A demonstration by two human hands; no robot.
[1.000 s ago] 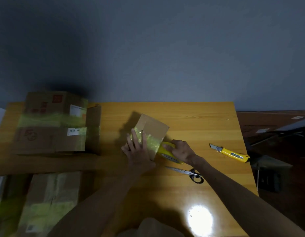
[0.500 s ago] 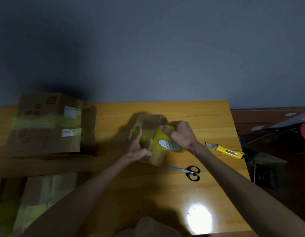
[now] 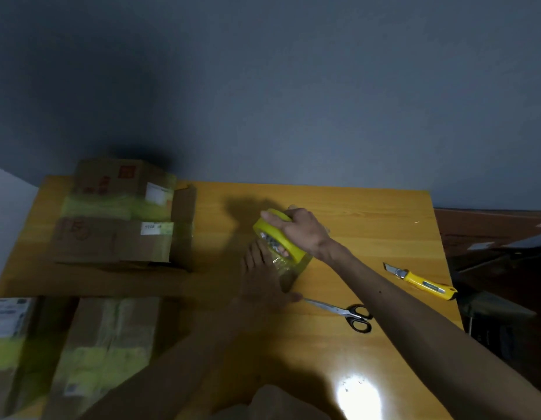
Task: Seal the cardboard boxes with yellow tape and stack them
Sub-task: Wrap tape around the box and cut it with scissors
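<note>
Gripping the yellow tape roll (image 3: 273, 234) from above, the right hand (image 3: 298, 228) has its fingers curled over the roll's far rim, and a fingertip shows inside the core. The roll is tilted, its open core facing the camera. It sits on top of the small cardboard box (image 3: 293, 275), and a glossy stretch of tape runs down the box face directly below the grip.

Just below and to the left of the grip, the left hand (image 3: 260, 275) lies against the box with its fingers straight and pointing up toward the roll, their tips almost at its lower edge. It holds nothing. The dim light hides how much of the palm touches the cardboard. The box stands on the wooden table (image 3: 369, 213), mostly covered by the two hands and the roll.

Below the grip and slightly to the right, a pair of scissors (image 3: 345, 313) lies flat on the table, with its blades pointing at the left hand's thumb. Further right, beyond the right forearm, lies a yellow utility knife (image 3: 421, 281) with its blade out. Well to the left of the grip, two taped boxes (image 3: 120, 213) stand stacked near the table's far edge. Below them, at the lower left, lie more taped boxes (image 3: 108, 344).
</note>
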